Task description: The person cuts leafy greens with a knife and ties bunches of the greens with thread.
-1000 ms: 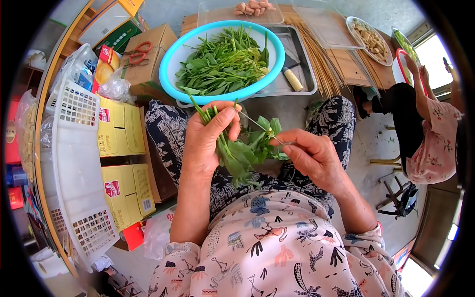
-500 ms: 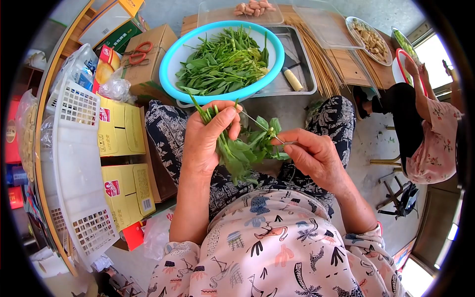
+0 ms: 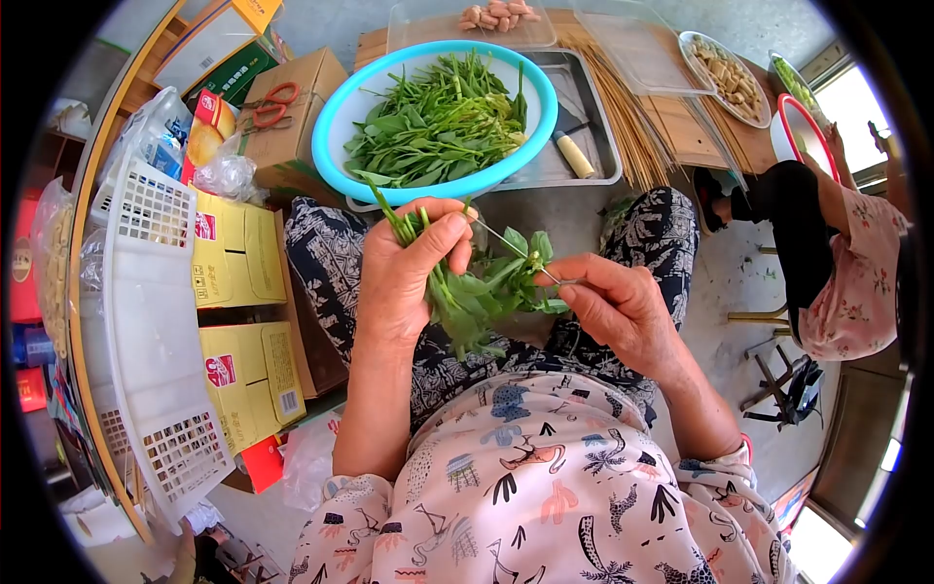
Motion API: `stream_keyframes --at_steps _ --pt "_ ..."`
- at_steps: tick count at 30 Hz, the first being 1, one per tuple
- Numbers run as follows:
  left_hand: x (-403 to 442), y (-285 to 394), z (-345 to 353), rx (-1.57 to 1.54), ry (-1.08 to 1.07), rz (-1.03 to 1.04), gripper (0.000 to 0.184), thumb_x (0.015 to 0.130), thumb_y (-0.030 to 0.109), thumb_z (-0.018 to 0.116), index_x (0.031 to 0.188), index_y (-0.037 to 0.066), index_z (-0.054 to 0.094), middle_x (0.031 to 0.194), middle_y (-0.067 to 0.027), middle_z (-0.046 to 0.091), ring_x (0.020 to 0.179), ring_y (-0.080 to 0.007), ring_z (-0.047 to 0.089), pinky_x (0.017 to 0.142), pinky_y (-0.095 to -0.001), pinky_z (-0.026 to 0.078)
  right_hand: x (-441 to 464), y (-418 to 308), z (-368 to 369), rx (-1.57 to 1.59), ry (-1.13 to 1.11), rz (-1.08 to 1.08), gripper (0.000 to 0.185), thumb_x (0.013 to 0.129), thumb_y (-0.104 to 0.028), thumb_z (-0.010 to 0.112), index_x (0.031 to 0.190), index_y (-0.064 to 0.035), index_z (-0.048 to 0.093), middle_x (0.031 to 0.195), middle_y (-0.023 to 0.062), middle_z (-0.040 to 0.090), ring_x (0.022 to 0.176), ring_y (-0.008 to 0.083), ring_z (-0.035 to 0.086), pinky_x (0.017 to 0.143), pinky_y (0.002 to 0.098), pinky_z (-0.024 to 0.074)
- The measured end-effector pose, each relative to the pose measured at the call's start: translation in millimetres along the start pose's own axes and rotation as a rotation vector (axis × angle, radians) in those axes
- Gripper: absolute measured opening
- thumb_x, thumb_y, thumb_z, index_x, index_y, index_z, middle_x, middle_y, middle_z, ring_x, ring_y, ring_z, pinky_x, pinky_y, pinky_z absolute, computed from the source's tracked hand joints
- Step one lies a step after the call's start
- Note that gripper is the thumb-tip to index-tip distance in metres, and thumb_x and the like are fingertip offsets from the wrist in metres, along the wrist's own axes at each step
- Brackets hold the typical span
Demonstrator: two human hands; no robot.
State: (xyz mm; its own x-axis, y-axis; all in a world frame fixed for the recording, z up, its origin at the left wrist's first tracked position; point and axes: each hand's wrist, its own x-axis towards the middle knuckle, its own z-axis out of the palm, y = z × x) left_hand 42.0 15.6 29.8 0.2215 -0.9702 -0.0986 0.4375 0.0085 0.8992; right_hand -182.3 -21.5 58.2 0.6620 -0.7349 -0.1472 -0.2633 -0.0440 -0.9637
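My left hand (image 3: 413, 258) is closed around a bunch of leafy greens (image 3: 465, 310), with the cut stems poking up past the thumb and the leaves hanging below. Between my two hands runs a thin skewer (image 3: 498, 237), slanting down to the right. Its upper end meets my left fingertips, and a small folded clump of green is on its lower part. My right hand (image 3: 615, 304) pinches that lower end between thumb and fingers. Just beyond my hands, a blue-rimmed basin (image 3: 329, 161) holds a heap of the same greens (image 3: 438, 127).
A metal tray (image 3: 608, 146) with a pale-handled knife (image 3: 574, 156), loose bamboo skewers (image 3: 623, 117) and a plate of food pieces (image 3: 730, 83) lie ahead. Red-handled scissors (image 3: 275, 105) rest on a carton (image 3: 311, 73). At right, another person (image 3: 856, 273) sits by a red-rimmed basin (image 3: 809, 136).
My hands, the greens and the skewer are almost still. The person at right has lowered their hands behind the red-rimmed basin, showing more of it.
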Motion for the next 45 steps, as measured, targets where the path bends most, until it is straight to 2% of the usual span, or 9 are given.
stream_keyframes --at_steps 9,16,18,23,33,43,45 --pt "-0.4 1.0 0.5 0.013 0.017 0.003 0.017 0.081 0.010 0.069 0.094 -0.001 0.065 0.071 -0.0065 0.060 0.059 -0.0134 0.053 0.057 -0.0245 0.041 -1.0 0.3 2.5 -0.014 0.009 -0.016 0.017 0.093 -0.009 0.052 0.105 -0.0028 0.062 0.054 -0.0015 0.043 0.051 0.0039 0.039 0.047 0.0221 0.0351" --pt "-0.4 1.8 -0.3 0.031 0.013 0.013 0.017 0.081 0.010 0.069 0.093 -0.002 0.065 0.071 -0.0069 0.059 0.059 -0.0135 0.053 0.058 -0.0248 0.041 -1.4 -2.7 4.3 -0.027 0.017 -0.010 0.017 0.092 -0.009 0.052 0.105 -0.0024 0.062 0.057 -0.0004 0.046 0.053 0.0044 0.041 0.049 0.0223 0.0369" --pt "-0.5 2.5 -1.7 0.015 -0.004 -0.004 0.016 0.083 0.009 0.068 0.092 -0.004 0.065 0.072 -0.0049 0.060 0.059 -0.0103 0.053 0.057 -0.0217 0.041 -1.2 -2.8 4.0 -0.017 0.016 -0.012 0.017 0.092 -0.009 0.053 0.105 -0.0023 0.062 0.058 0.0001 0.047 0.053 0.0044 0.042 0.049 0.0223 0.0375" --pt "-1.5 6.5 -1.4 0.059 -0.026 -0.008 0.017 0.083 0.011 0.068 0.090 -0.004 0.065 0.067 -0.0041 0.058 0.058 -0.0101 0.052 0.056 -0.0218 0.040 -1.5 0.5 3.2 0.054 -0.012 0.000 0.016 0.093 -0.008 0.053 0.104 -0.0015 0.062 0.065 0.0008 0.055 0.055 0.0037 0.046 0.050 0.0214 0.0389" --pt "-2.8 9.5 -3.9 0.053 -0.037 -0.039 0.017 0.082 0.012 0.069 0.090 -0.003 0.066 0.065 -0.0052 0.058 0.056 -0.0104 0.052 0.054 -0.0223 0.039 -1.0 1.7 4.4 0.089 -0.017 0.010 0.016 0.093 -0.008 0.053 0.104 -0.0015 0.063 0.066 0.0000 0.055 0.054 0.0034 0.046 0.049 0.0208 0.0390" --pt "-3.5 9.9 -8.3 0.043 -0.097 -0.058 0.014 0.080 0.007 0.069 0.088 -0.004 0.066 0.070 -0.0061 0.060 0.057 -0.0106 0.053 0.055 -0.0222 0.041 -0.6 5.5 4.6 0.351 -0.090 0.098 0.018 0.095 -0.010 0.051 0.106 -0.0028 0.064 0.059 -0.0060 0.048 0.049 0.0005 0.035 0.044 0.0183 0.0285" --pt "-4.4 3.9 -2.8 0.065 -0.199 -0.085 0.013 0.080 0.005 0.068 0.087 -0.005 0.066 0.075 -0.0063 0.061 0.059 -0.0107 0.054 0.057 -0.0222 0.042 0.9 5.0 5.5 0.365 -0.099 0.115 0.019 0.095 -0.010 0.051 0.106 -0.0025 0.063 0.059 -0.0065 0.046 0.048 0.0002 0.034 0.043 0.0182 0.0274"
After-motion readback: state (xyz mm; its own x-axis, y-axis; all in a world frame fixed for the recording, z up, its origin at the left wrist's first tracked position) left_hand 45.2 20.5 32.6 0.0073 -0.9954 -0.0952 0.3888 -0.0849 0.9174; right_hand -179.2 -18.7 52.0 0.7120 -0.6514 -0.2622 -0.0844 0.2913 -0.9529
